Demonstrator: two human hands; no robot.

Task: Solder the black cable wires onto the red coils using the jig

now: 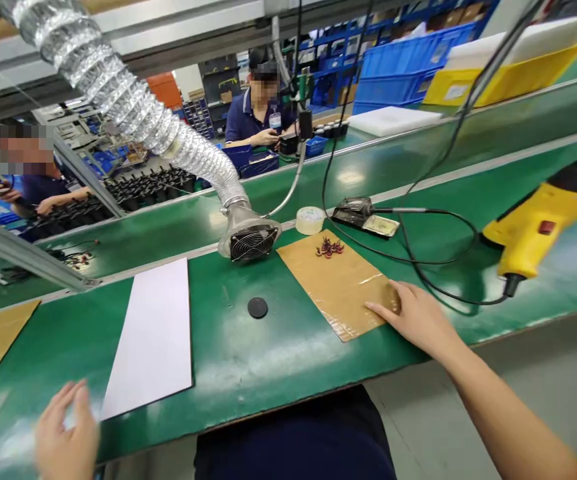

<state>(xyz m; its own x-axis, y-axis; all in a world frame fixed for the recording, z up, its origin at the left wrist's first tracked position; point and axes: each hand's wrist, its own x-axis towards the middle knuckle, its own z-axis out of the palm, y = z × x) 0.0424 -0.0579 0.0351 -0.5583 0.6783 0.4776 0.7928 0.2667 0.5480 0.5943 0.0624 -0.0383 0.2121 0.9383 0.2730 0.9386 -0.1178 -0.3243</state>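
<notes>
My right hand [421, 320] lies at the right edge of a brown tape-covered sheet [336, 290], thumb and fingers apart and touching it. A small pile of dark red and black parts [329, 247] sits near the sheet's far end. My left hand [67, 430] is at the lower left, slightly blurred. Its fingers are raised and parted from the thumb, and nothing shows in them. Close to it lies a long white board [156, 340]. Between the board and the brown sheet is a flat black disc [257, 307].
A fan [253, 244] hangs from a silver duct [168, 133] over the green bench. Behind the sheet are a tape roll [310, 221] and a soldering iron holder [353, 210]. A yellow heat gun [538, 230] with a cable is at right. Two people sit across the bench.
</notes>
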